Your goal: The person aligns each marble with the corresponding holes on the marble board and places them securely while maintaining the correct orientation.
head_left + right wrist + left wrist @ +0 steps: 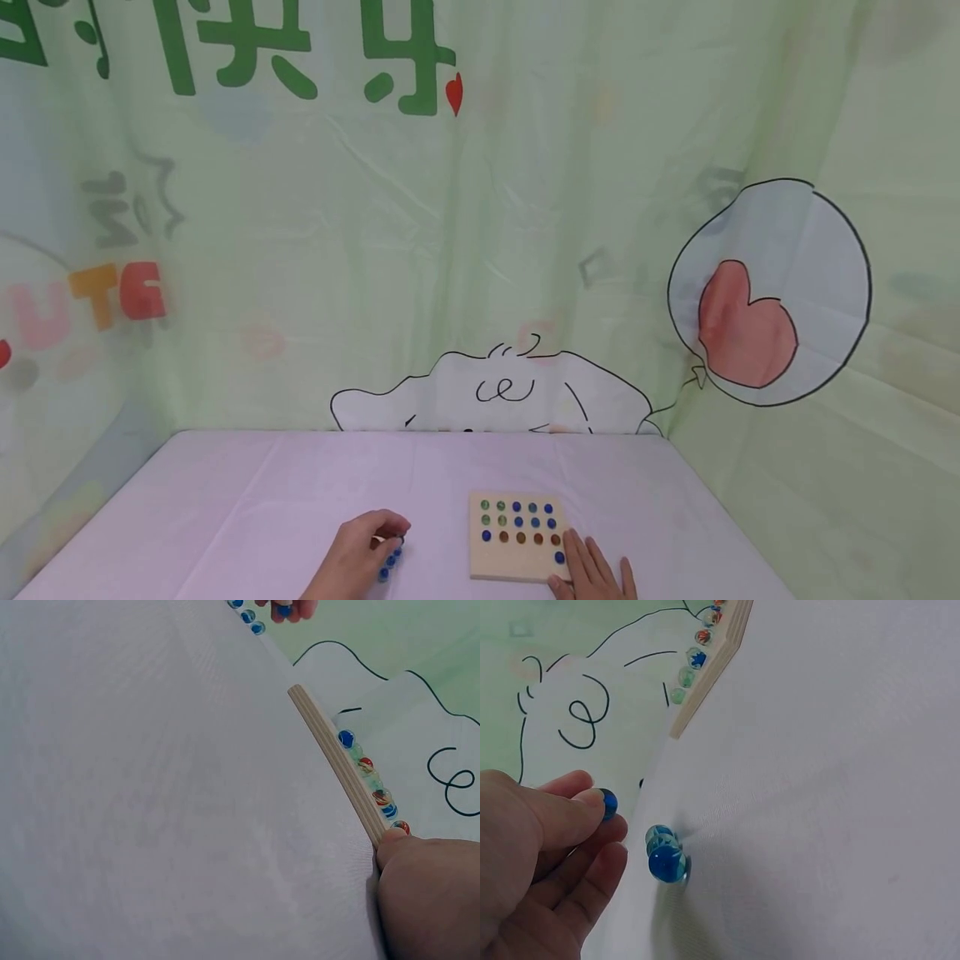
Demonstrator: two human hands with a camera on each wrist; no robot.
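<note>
Pale green printed cloth [375,250] hangs well beyond the fingers of the left hand [352,550] and the right hand [592,583]. Beneath both sets of fingers spreads a whitish counter [247,517]. On it, between the two hands, lies a square wooden board [510,565], its edge touched by the right fingers, which are straight and slightly spread, the thumb at the near edge. Left thumb and fingers pinch a blue glass marble [609,804] clear of the counter. Just beside them stands a short row of loose blue marbles [667,863]. On the board, three full rows of green, blue and brownish marbles [521,538] sit beyond the right thumb; a lone blue marble [559,557] begins the fourth, close by the right fingers.
</note>
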